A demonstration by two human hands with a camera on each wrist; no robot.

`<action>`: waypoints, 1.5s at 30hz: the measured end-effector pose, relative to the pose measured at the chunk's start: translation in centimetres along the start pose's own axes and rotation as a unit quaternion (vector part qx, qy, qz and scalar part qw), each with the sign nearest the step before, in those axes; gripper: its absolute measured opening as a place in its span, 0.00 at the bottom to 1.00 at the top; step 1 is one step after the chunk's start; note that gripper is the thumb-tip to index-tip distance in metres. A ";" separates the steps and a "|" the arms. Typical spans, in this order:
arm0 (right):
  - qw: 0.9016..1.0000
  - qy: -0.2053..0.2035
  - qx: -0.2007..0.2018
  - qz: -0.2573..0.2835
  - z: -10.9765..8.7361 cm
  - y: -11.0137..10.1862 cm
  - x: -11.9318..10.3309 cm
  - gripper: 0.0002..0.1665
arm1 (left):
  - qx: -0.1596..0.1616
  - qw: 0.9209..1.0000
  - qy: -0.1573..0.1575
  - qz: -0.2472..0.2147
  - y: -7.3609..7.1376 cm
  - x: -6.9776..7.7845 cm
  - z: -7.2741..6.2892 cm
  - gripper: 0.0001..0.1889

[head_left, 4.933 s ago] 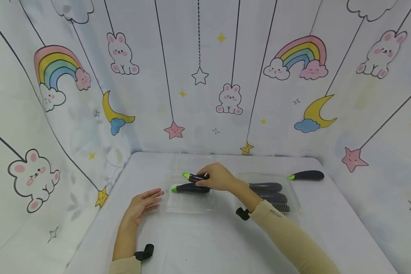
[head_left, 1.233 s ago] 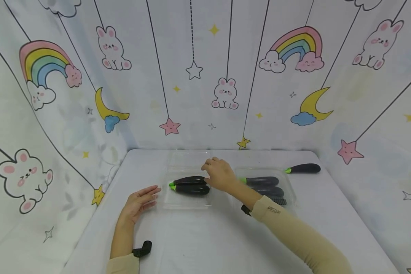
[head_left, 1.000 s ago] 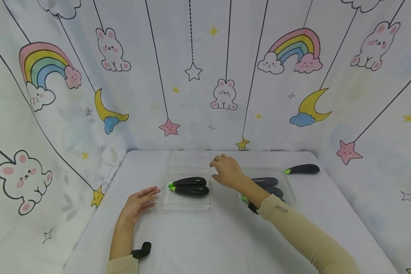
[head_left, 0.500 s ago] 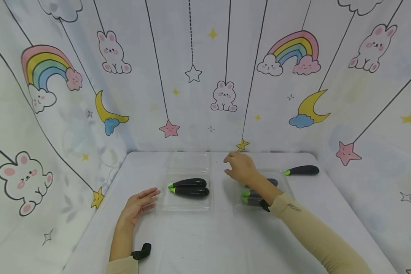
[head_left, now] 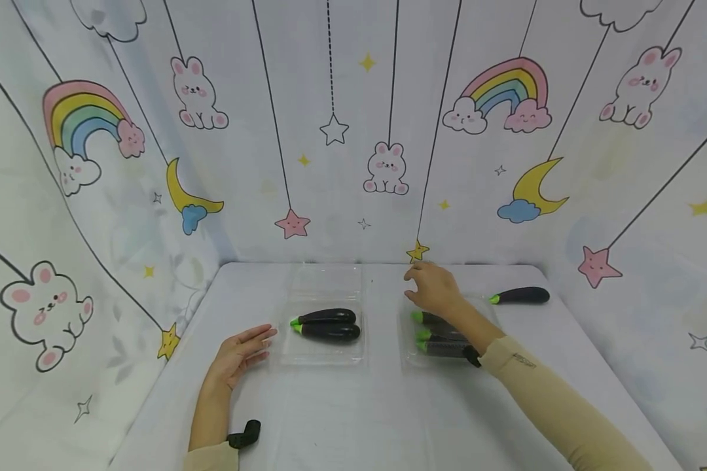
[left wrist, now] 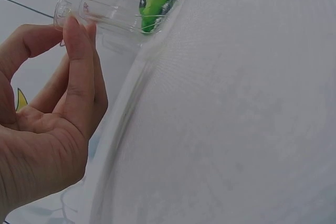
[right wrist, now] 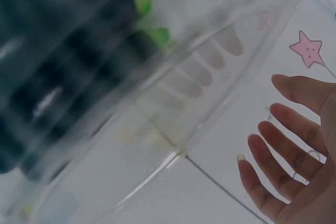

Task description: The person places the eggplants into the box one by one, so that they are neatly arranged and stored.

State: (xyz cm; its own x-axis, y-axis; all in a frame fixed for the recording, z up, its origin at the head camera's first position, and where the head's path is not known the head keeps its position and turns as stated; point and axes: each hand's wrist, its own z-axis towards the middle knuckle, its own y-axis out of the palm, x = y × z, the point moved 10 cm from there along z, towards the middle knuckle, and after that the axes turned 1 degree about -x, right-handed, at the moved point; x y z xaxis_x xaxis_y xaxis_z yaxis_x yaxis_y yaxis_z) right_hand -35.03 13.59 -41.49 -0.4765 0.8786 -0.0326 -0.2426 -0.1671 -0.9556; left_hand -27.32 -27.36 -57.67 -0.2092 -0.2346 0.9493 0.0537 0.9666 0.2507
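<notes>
Two dark eggplants (head_left: 328, 332) with green stems lie side by side in a clear plastic box (head_left: 321, 358), its lid (head_left: 325, 280) laid back behind it. My left hand (head_left: 241, 356) is at the box's left edge, fingers fairly straight; in the left wrist view its fingertips are right at the clear rim (left wrist: 59, 11). My right hand (head_left: 435, 286) hovers over the back left of a second clear box (head_left: 408, 356), holding nothing, fingers loosely bent and spread in the right wrist view. Three eggplants (head_left: 442, 348) show in that box, partly hidden by the right forearm.
A single eggplant (head_left: 524, 296) lies on the white table (head_left: 353, 418) at the back right, behind the second box. A patterned curtain (head_left: 353, 190) stands behind the table and along its sides. A black wrist camera (head_left: 245, 434) sits on the left forearm.
Over several seconds, my right hand has laid an eggplant beside the other in the left box, let go, and moved right to above the second box. My left hand has stayed nearly still.
</notes>
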 end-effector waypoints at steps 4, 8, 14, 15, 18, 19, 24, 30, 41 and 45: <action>1.000 0.020 -0.015 0.004 -0.5 0.4 1.7 0.20 | -0.003 1.000 -0.001 0.003 0.1 -0.1 -0.1 0.29; 0.999 0.046 -0.021 0.012 -1.2 0.8 3.8 0.20 | -0.005 1.000 -0.002 0.004 0.1 -0.1 -0.2 0.30; 0.997 0.070 -0.022 0.026 -2.2 1.1 6.4 0.19 | -0.006 1.000 -0.001 0.004 0.1 0.0 -0.2 0.30; 0.997 0.073 -0.021 0.027 -2.3 1.0 6.7 0.18 | -0.006 1.000 0.000 0.005 0.1 0.0 -0.2 0.30; 0.996 0.083 -0.017 0.028 -2.7 0.7 7.7 0.18 | -0.006 1.000 0.000 0.006 0.1 0.0 -0.2 0.30; 0.996 0.086 -0.018 0.029 -2.8 0.6 8.0 0.17 | -0.006 1.000 -0.001 0.006 0.1 0.0 -0.2 0.29; 0.992 0.108 -0.035 0.050 -3.6 0.2 9.0 0.19 | -0.002 1.000 -0.003 0.006 0.0 -0.1 -0.2 0.29; 0.990 0.121 -0.037 0.059 -4.5 0.1 10.5 0.19 | -0.001 1.000 -0.003 0.004 0.0 -0.1 -0.2 0.29; 0.982 0.166 -0.053 0.073 -5.5 0.1 12.8 0.20 | 0.001 1.000 -0.007 0.006 -0.1 -0.3 -0.1 0.30; 0.982 0.167 -0.049 0.076 -5.8 -0.2 13.4 0.20 | 0.001 1.000 -0.005 0.006 -0.1 -0.2 -0.1 0.29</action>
State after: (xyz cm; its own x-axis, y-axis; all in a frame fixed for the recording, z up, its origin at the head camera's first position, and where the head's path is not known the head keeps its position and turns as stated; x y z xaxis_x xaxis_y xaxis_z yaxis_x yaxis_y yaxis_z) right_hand -36.44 27.96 -43.40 -0.1929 0.9472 -0.2560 -0.0997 -0.2785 -0.9553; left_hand -27.15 -27.41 -57.84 -0.2185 -0.2217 0.9503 0.0536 0.9697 0.2385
